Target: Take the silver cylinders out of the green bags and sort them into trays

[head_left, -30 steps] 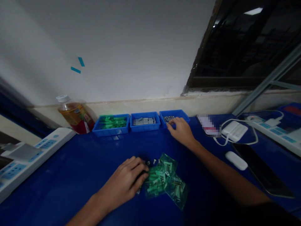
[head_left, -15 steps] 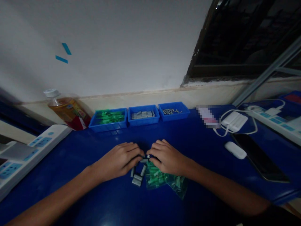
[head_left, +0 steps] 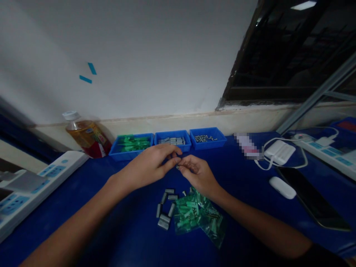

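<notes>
Over the blue table, in front of the trays, my two hands meet at the fingertips. My right hand point(head_left: 198, 174) is closed in a pinch on a small shiny metal screw point(head_left: 178, 167), only partly showing. Against it, my left hand point(head_left: 151, 165) has its thumb and fingers drawn together; whatever they hold, if anything, is hidden. Below the hands lie several grey metal blocks point(head_left: 164, 221) in a loose group. Beside them are clear bags with green plastic pieces point(head_left: 186, 215), partly under my right wrist. A loose screw point(head_left: 184, 193) lies by the bags.
Three blue trays stand along the wall: one with green pieces point(head_left: 133, 142), one with metal blocks point(head_left: 175, 141), one with screws point(head_left: 204, 138). A drink bottle point(head_left: 90, 139) leans at left near a power strip point(head_left: 41, 181). A phone point(head_left: 313, 196), white case point(head_left: 283, 187) and cables lie right.
Both hands have moved up and away from the metal blocks toward the trays, and their fingertips now meet. Blocks and screws they covered are uncovered. The view has shifted slightly.
</notes>
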The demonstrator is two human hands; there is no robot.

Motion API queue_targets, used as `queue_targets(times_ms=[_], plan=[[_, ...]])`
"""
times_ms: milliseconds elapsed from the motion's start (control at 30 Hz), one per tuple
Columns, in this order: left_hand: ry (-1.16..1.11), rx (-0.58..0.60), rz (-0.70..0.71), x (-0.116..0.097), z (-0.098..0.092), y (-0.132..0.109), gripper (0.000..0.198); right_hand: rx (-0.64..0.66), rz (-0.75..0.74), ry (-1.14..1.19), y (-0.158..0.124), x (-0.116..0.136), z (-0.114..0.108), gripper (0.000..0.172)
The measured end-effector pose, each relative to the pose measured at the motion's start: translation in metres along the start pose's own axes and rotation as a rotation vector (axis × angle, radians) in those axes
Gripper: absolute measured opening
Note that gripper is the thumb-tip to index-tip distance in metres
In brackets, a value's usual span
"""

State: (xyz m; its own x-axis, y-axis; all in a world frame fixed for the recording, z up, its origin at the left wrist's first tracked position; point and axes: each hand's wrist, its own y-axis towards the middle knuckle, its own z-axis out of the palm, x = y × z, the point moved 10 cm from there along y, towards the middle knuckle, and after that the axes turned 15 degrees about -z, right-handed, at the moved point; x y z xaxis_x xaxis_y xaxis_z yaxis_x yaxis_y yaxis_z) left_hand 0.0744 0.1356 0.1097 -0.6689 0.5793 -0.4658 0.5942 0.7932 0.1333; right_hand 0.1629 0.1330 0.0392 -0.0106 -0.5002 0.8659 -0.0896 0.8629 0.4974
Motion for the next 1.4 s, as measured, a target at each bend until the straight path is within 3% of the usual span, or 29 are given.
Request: queue_targets(times_ms=[133,333,700,800,900,1067,1133,1233,1400], plan=[[-0.107,-0.060,-0.051,0.004,-0.006,0.005,0.017,-0.104,0.064,0.102,0.004,-0.002,-0.008,0.010],[-0.209,-0.191,0.015,0.004,0.013,-0.005,0.019,-0.251,0.102,0.197,0.008,-0.009,-0.026,0.015],[-0.218,-0.356,-0.122,0.021,0.011,-0.008,0.009,-0.095,0.088,0.146,0.003,-0.014,-0.007,0.015],[-0.285,-0.327,-0.178,0.029,0.015,-0.006,0.013,-0.072,-0.001,0.037,0.006,-0.011,-0.009,0.013],[-0.355,-0.252,-0.224,0.037,0.029,-0.002,0.016,-0.079,-0.125,-0.277,0.022,-0.006,-0.035,0.013],[-0.191,0.213,0.013,0.008,0.085,-0.006,0.016,-0.213,-0.262,-0.857,0.069,-0.001,-0.107,0.018],[-0.072,0.310,0.056,0.002,0.099,-0.013,0.017,-0.233,-0.240,-0.988,0.084,-0.008,-0.126,0.017],[0.032,0.295,0.029,0.002,0.102,-0.018,0.017,-0.205,-0.162,-1.111,0.096,-0.024,-0.136,0.017],[-0.001,0.243,0.002,0.006,0.096,-0.014,0.008,-0.067,-0.077,-1.222,0.099,-0.048,-0.129,0.017]])
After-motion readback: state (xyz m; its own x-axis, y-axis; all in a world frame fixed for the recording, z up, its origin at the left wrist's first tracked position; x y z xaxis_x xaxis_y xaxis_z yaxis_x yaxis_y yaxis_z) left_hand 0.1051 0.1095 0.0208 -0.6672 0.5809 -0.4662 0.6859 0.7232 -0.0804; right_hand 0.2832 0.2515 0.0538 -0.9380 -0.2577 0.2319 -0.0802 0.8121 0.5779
